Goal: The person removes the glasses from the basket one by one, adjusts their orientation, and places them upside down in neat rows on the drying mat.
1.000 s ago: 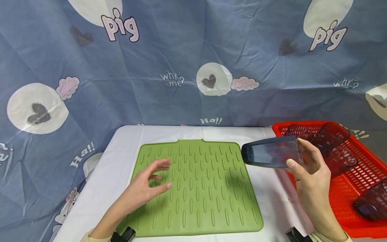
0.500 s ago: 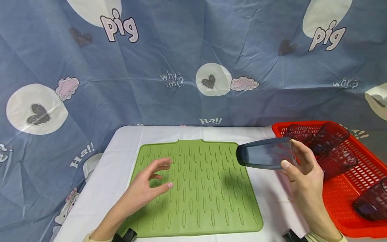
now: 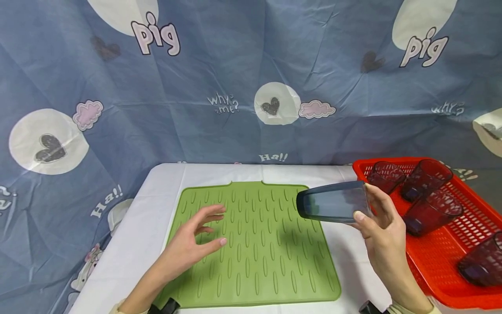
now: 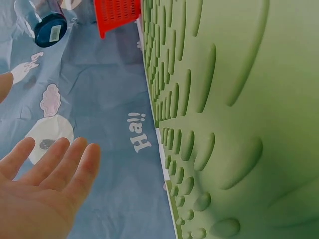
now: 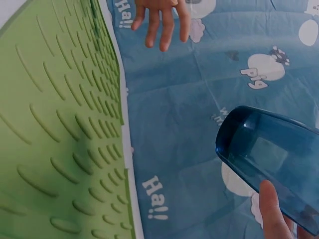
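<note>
My right hand (image 3: 378, 222) grips a translucent blue-grey tumbler (image 3: 333, 203) on its side, its base pointing left, held in the air over the right edge of the green ribbed mat (image 3: 255, 257). In the right wrist view the tumbler (image 5: 271, 157) fills the lower right with my thumb (image 5: 271, 211) against it. My left hand (image 3: 196, 242) hovers over the mat's left part, fingers spread and relaxed, holding nothing. The left wrist view shows the open palm (image 4: 40, 194), the mat (image 4: 234, 114) and the tumbler (image 4: 42, 20) far off.
A red perforated basket (image 3: 447, 261) sits at the table's right edge with several dark purple tumblers (image 3: 431, 211) in it. The white table (image 3: 129, 244) is backed by a blue cartoon-print cloth (image 3: 235, 65).
My right hand has carried the tumbler leftward, from beside the basket to over the mat's right edge. The left hand has barely shifted.
</note>
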The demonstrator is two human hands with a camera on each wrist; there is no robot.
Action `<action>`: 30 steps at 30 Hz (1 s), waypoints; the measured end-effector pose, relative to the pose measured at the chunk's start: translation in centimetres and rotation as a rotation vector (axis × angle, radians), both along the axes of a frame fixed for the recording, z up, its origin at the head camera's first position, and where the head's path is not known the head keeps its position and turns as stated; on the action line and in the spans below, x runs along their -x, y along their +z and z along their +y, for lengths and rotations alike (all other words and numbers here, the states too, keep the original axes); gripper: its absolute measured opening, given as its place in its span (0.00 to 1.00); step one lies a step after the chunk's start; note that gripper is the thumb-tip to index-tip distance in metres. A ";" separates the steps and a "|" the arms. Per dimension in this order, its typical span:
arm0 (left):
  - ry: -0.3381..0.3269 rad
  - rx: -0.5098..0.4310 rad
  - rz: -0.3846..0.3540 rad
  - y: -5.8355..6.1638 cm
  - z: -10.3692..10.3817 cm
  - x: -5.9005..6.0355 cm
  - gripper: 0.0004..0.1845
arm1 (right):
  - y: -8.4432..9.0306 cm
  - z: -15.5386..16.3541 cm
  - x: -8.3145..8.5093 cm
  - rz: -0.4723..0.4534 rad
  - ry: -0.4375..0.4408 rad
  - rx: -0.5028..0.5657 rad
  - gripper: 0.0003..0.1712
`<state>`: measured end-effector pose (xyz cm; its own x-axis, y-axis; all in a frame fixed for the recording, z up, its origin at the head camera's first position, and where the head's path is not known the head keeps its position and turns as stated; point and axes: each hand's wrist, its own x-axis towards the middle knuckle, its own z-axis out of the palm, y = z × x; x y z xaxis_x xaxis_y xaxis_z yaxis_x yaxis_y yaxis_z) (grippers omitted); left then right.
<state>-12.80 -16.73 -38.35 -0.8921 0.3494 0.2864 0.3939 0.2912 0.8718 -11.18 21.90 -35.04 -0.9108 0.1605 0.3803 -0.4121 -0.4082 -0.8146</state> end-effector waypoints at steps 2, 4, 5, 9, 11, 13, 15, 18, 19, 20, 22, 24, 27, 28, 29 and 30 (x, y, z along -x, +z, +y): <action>-0.012 -0.012 0.013 -0.1 0.0 0.0 0.35 | -0.2 -0.2 0.0 -0.002 0.018 -0.005 0.32; -0.022 -0.019 0.020 -0.1 0.1 -0.1 0.35 | -0.4 -0.4 0.0 -0.008 0.032 -0.003 0.33; -0.026 -0.022 0.020 -0.1 0.1 -0.1 0.35 | -0.4 -0.5 0.0 -0.011 0.037 -0.003 0.33; -0.030 -0.023 -0.002 -0.2 0.4 -0.1 0.35 | -0.9 -1.0 0.1 -0.015 0.060 0.005 0.32; -0.034 -0.022 -0.013 -0.2 0.5 -0.1 0.35 | -1.1 -1.2 0.2 -0.007 0.072 0.002 0.32; -0.037 -0.022 -0.019 -0.3 0.5 -0.2 0.35 | -1.3 -1.4 0.3 0.003 0.082 -0.004 0.32; -0.038 -0.024 -0.027 -0.3 0.6 -0.2 0.36 | -1.6 -1.7 0.4 0.013 0.093 -0.010 0.32; -0.039 -0.022 -0.034 -0.4 0.7 -0.2 0.36 | -1.8 -1.9 0.5 0.025 0.111 -0.015 0.33; -0.039 -0.022 -0.035 -0.5 0.8 -0.2 0.36 | -1.9 -2.0 0.5 0.027 0.117 -0.016 0.32; -0.040 -0.022 -0.036 -0.5 0.8 -0.2 0.36 | -1.9 -2.1 0.5 0.026 0.121 -0.017 0.33; -0.040 -0.022 -0.035 -0.5 0.9 -0.2 0.36 | -2.0 -2.3 0.5 0.024 0.130 -0.019 0.32; -0.042 -0.026 -0.036 -0.5 1.0 -0.2 0.36 | -2.1 -2.4 0.5 0.018 0.134 -0.019 0.32; -0.043 -0.028 -0.045 -0.5 1.2 -0.2 0.36 | -2.2 -2.7 0.4 0.010 0.139 -0.021 0.33; -0.044 -0.028 -0.049 -0.4 1.2 -0.2 0.36 | -2.3 -2.8 0.3 0.007 0.140 -0.019 0.33; -0.048 -0.031 -0.053 -0.4 1.3 -0.2 0.36 | -2.3 -2.8 0.3 0.004 0.143 -0.018 0.33; -0.050 -0.032 -0.056 -0.4 1.3 -0.2 0.36 | -2.3 -2.9 0.3 0.001 0.145 -0.018 0.33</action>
<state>-12.61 -15.41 -38.74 -0.8887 0.3856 0.2482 0.3575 0.2437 0.9016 -11.48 19.00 -37.37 -0.9236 0.0208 0.3827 -0.3507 -0.4487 -0.8220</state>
